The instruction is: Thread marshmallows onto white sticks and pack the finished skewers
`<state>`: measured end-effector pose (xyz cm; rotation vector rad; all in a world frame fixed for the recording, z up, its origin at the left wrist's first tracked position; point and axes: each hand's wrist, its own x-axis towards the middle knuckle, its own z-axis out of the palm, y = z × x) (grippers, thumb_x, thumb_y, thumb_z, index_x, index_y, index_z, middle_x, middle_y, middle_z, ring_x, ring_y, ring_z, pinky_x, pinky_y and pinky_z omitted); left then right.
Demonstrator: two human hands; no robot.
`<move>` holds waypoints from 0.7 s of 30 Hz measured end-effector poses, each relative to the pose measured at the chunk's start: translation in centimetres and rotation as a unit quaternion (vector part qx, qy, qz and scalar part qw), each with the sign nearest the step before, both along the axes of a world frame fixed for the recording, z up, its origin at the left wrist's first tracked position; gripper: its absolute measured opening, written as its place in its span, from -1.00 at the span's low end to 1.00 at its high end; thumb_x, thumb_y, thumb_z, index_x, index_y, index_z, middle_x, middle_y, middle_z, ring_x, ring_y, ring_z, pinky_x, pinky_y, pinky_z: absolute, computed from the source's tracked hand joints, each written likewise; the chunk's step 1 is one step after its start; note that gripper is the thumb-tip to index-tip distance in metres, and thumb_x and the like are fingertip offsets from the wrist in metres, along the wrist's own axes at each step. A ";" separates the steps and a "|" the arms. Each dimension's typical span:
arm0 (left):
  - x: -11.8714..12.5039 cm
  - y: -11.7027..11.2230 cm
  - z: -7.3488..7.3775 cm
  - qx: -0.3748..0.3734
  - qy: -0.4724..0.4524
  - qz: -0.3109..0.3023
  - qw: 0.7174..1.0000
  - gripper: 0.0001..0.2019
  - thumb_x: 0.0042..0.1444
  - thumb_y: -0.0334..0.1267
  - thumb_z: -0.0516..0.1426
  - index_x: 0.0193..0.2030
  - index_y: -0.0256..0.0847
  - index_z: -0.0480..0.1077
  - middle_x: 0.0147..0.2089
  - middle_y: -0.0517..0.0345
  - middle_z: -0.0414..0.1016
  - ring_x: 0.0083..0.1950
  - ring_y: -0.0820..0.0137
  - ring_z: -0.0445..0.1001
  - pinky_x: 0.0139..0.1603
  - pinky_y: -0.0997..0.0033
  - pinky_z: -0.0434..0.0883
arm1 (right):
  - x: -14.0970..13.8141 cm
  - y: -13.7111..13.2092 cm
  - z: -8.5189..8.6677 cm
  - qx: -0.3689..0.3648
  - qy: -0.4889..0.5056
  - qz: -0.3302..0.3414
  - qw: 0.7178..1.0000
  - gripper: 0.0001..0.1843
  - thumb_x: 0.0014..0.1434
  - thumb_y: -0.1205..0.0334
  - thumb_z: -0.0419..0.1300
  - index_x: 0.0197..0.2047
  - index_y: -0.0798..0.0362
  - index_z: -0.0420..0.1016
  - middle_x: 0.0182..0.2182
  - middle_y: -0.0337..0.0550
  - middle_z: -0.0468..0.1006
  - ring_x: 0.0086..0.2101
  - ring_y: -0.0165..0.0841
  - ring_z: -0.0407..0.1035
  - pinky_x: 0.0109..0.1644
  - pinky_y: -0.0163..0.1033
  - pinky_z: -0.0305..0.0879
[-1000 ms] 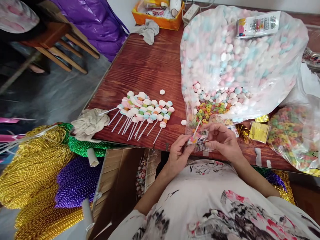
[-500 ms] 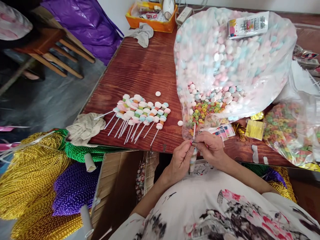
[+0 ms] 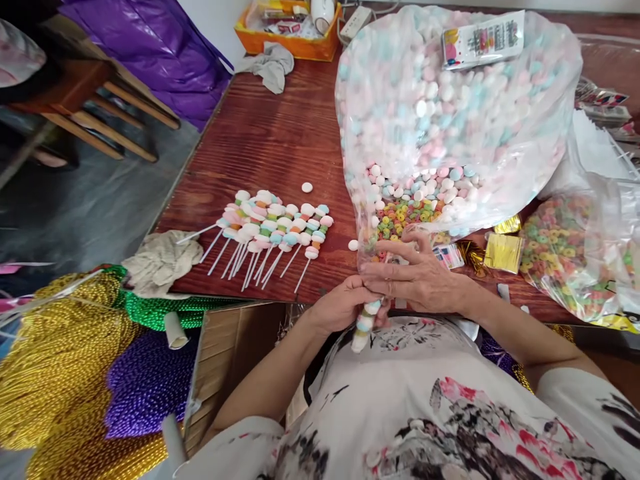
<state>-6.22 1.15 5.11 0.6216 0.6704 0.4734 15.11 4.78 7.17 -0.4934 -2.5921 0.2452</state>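
- Right at the near edge of the wooden table (image 3: 270, 133), the left hand (image 3: 340, 308) is curled into a loose fist round a candy skewer (image 3: 364, 325), fingers clamped on it.
- From that fist the skewer hangs downward over the person's lap, with white, green and pink sweets stacked along it.
- Over the left hand's fingertips lies the right hand (image 3: 420, 277), its fingers stretched out side by side and pointing left, thumb raised above them; whether they pinch the stick's top end cannot be told.
- Just beyond the hands gapes the mouth of a big clear bag of pastel sweets (image 3: 450, 100), and coloured ring candies (image 3: 405, 213) are spilled at its opening.
- A printed packet (image 3: 483, 40) rests on top of that bag.
- To the left, a pile of finished skewers (image 3: 270, 230) lies on the table with the sticks pointing toward the person; two loose sweets (image 3: 307, 187) sit near it.
- To the right are gold foil wrappers (image 3: 505, 252) and a second bag of ring candies (image 3: 565, 253).
- A crumpled beige rag (image 3: 160, 260) lies on the table's near left corner.
- Below it are heaped gold (image 3: 55, 347), green (image 3: 165, 307) and purple (image 3: 145, 380) bead garlands.
- At the far end stand an orange tray (image 3: 290, 37) and a grey cloth (image 3: 270, 63).
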 end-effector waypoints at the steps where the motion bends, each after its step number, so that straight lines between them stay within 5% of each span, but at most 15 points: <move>1: 0.1 0.2 0.1 -0.003 -0.007 -0.021 1.000 -0.72 -0.03 -0.11 0.29 -0.52 -0.28 0.40 -0.55 0.12 0.42 -0.53 0.41 0.40 -0.30 0.21 0.49 | 0.2 0.2 0.1 0.007 -0.022 0.025 0.999 -0.65 0.34 0.29 0.08 0.17 -0.09 0.39 0.16 -0.15 0.47 0.30 -0.13 0.07 0.24 0.12 0.08; 5: 0.2 0.8 0.6 0.019 0.010 -0.089 0.996 -0.65 -0.03 0.04 0.31 -0.44 -0.23 0.42 -0.54 0.17 0.35 -0.55 0.44 0.33 -0.37 0.25 0.47 | 0.3 0.3 -0.1 0.023 -0.004 0.048 0.999 -0.76 0.37 0.29 0.01 -0.03 -0.07 0.48 -0.24 -0.16 0.59 0.00 -0.24 0.34 0.13 0.08 0.13; 8: 0.1 1.2 0.8 0.182 0.114 -0.133 0.968 -0.63 0.16 0.10 0.13 -0.37 -0.21 0.41 -0.48 0.14 0.38 -0.48 0.41 0.37 -0.37 0.34 0.45 | -0.1 -0.2 -1.0 -0.007 0.023 -0.006 1.000 -0.77 0.31 0.37 0.02 -0.29 -0.01 0.47 -0.46 -0.19 0.48 -0.19 -0.26 0.34 0.07 0.08 0.08; 10: 0.2 1.2 0.7 0.383 0.247 -0.127 0.881 -0.67 0.29 -0.04 0.00 -0.32 -0.22 0.41 -0.39 0.09 0.44 -0.36 0.38 0.41 -0.27 0.36 0.44 | -0.5 -0.5 -1.8 -0.036 0.011 -0.074 0.997 -0.79 0.25 0.39 0.05 -0.38 0.04 0.43 -0.48 -0.16 0.47 -0.24 -0.25 0.30 0.01 0.05 0.06; 12: 0.4 1.0 0.5 0.552 0.376 -0.097 0.738 -0.72 0.32 -0.21 -0.05 -0.27 -0.25 0.42 -0.29 0.00 0.47 -0.25 0.31 0.42 -0.14 0.29 0.43 | -0.9 -0.7 -2.6 -0.073 -0.012 -0.140 0.987 -0.82 0.20 0.39 0.08 -0.42 0.07 0.41 -0.46 -0.13 0.49 -0.26 -0.25 0.28 -0.06 -0.01 0.04; 14: 0.6 0.8 0.1 0.633 0.452 -0.078 0.624 -0.76 0.28 -0.31 -0.05 -0.26 -0.27 0.43 -0.25 -0.07 0.47 -0.19 0.25 0.43 -0.08 0.21 0.41 | -1.2 -0.8 -3.3 -0.121 -0.021 -0.185 0.975 -0.81 0.20 0.38 0.09 -0.44 0.08 0.42 -0.43 -0.12 0.53 -0.27 -0.28 0.29 -0.11 -0.06 0.04; 15: 0.7 0.8 -0.1 0.648 0.466 -0.072 0.598 -0.76 0.27 -0.34 -0.04 -0.26 -0.28 0.44 -0.25 -0.08 0.48 -0.18 0.23 0.43 -0.07 0.20 0.41 | -1.3 -1.0 -3.4 -0.136 -0.021 -0.206 0.969 -0.80 0.22 0.38 0.08 -0.43 0.08 0.44 -0.40 -0.11 0.55 -0.25 -0.28 0.30 -0.10 -0.07 0.04; 17: 0.7 0.9 -0.2 0.643 0.450 -0.051 0.618 -0.76 0.27 -0.33 -0.03 -0.26 -0.27 0.45 -0.26 -0.06 0.50 -0.19 0.25 0.45 -0.08 0.23 0.41 | -1.3 -1.5 -3.4 -0.119 -0.012 -0.241 0.963 -0.84 0.24 0.34 0.09 -0.32 0.06 0.50 -0.28 -0.09 0.60 -0.13 -0.23 0.33 -0.03 -0.04 0.04; 21: 0.1 2.0 -0.1 0.445 0.314 -0.042 0.837 -0.72 0.25 -0.17 0.02 -0.36 -0.23 0.46 -0.42 0.09 0.48 -0.41 0.41 0.40 -0.33 0.42 0.38 | -0.4 -2.7 -2.6 -0.022 0.009 -0.213 0.977 -0.66 0.30 0.27 0.10 0.10 -0.24 0.40 0.16 -0.22 0.47 0.22 -0.18 0.16 0.17 0.05 -0.06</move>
